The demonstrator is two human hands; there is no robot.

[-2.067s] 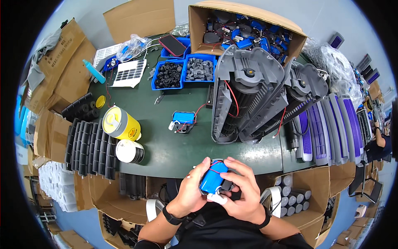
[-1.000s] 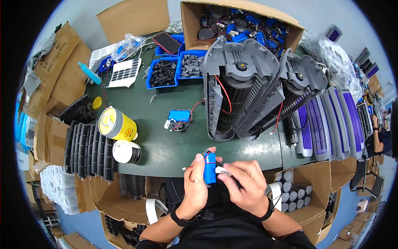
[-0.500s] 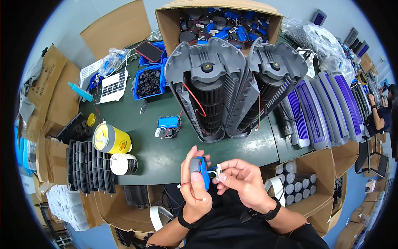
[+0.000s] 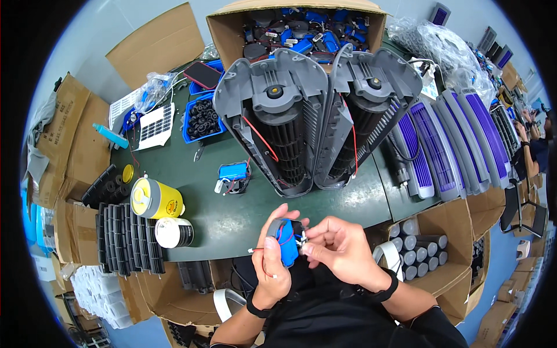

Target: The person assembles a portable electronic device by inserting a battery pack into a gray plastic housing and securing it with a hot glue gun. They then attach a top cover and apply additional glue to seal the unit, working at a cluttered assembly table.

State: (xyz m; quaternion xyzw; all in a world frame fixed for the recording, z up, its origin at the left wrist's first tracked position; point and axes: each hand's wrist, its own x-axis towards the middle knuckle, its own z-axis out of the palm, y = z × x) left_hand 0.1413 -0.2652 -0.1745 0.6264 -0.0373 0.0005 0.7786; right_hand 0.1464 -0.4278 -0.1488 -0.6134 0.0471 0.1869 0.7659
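My left hand (image 4: 271,264) is closed around a blue-wrapped battery pack (image 4: 288,248) joined to a dark grey part, holding it just off the table's near edge. Thin red wires run over the pack, and one with a small white plug hangs out past my left fingers. At the pack's right side, my right hand (image 4: 342,249) pinches a small white connector (image 4: 303,239) between thumb and fingertips; those fingers partly cover it. A second blue pack (image 4: 234,171) with wires lies on the green table beyond my hands.
Two grey fan housings (image 4: 278,104) with black rollers stand upright ahead. Behind them is a cardboard box (image 4: 223,35) of blue packs. A blue bin (image 4: 191,132) holds black rings. Left are a yellow jug (image 4: 165,197) and black rollers (image 4: 127,238); right, purple-grilled housings (image 4: 447,145).
The pack has turned in my left hand, showing more of its blue face. My right fingers have brought the white connector down close against the pack's side. The view has shifted slightly.
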